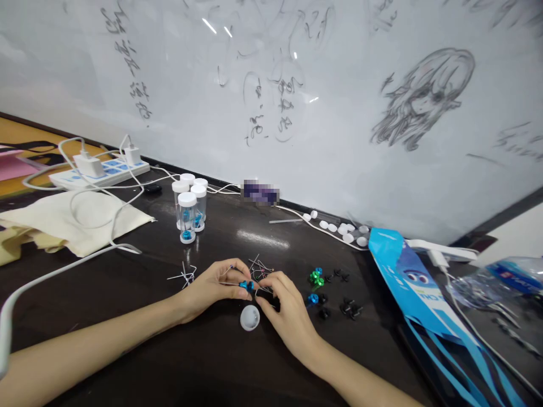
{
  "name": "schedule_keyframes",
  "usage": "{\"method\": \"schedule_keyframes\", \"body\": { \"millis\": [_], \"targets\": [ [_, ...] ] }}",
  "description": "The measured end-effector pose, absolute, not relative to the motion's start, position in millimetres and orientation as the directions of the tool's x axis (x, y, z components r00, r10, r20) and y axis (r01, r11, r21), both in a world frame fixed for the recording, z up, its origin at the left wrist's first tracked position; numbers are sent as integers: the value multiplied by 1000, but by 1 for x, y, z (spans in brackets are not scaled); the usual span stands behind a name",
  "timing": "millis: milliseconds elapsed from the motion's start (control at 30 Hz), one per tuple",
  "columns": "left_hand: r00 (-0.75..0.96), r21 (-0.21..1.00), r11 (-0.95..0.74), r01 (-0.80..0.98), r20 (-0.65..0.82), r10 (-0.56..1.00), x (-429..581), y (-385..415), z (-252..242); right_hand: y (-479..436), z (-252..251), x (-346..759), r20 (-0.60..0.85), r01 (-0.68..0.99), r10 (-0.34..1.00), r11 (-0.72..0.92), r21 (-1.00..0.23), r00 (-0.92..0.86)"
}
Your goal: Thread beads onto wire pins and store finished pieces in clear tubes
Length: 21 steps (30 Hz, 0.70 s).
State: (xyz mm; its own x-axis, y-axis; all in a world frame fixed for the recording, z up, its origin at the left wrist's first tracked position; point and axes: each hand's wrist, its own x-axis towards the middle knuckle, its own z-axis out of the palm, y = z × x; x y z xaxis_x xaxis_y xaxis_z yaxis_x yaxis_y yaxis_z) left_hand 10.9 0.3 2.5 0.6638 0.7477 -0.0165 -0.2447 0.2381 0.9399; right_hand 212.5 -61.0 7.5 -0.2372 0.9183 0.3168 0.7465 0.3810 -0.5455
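Both my hands meet at the middle of the dark table [237, 367]. My left hand [212, 288] pinches a small blue metal part [246, 285] with a thin wire. My right hand [284, 308] has its fingers curled and pinched at the same blue part from the right. A white round cap [250, 317] lies on the table just below the hands. A tangle of thin wire pins [259, 267] lies right behind my fingers.
Several clear vials with white caps [189, 209] stand behind left. Loose green, blue and black small parts [328, 291] lie to the right, white caps [343, 229] by the whiteboard. A blue bag [407, 282], a power strip [99, 169], cables and a cream cloth [72, 220] surround.
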Motion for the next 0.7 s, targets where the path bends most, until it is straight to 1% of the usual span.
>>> {"method": "schedule_keyframes", "body": {
  "millis": [200, 433, 567, 700],
  "targets": [
    [663, 958, 211, -197, -28, 748, 9, -1, 4, -61, 5, 213, 287, 809, 923, 367, -460, -256],
    [657, 980, 152, -129, -30, 753, 10, 0, 3, -60, 5, 211, 256, 840, 930, 352, -413, -264],
    [645, 984, 124, -128, -13, 764, 9, 0, 3, -60, 5, 211, 275, 827, 927, 358, -434, -257],
    [644, 979, 117, -166, 18, 765, 10, 0, 3, -60, 6, 212, 306, 782, 928, 351, -516, -214]
  ]
}}
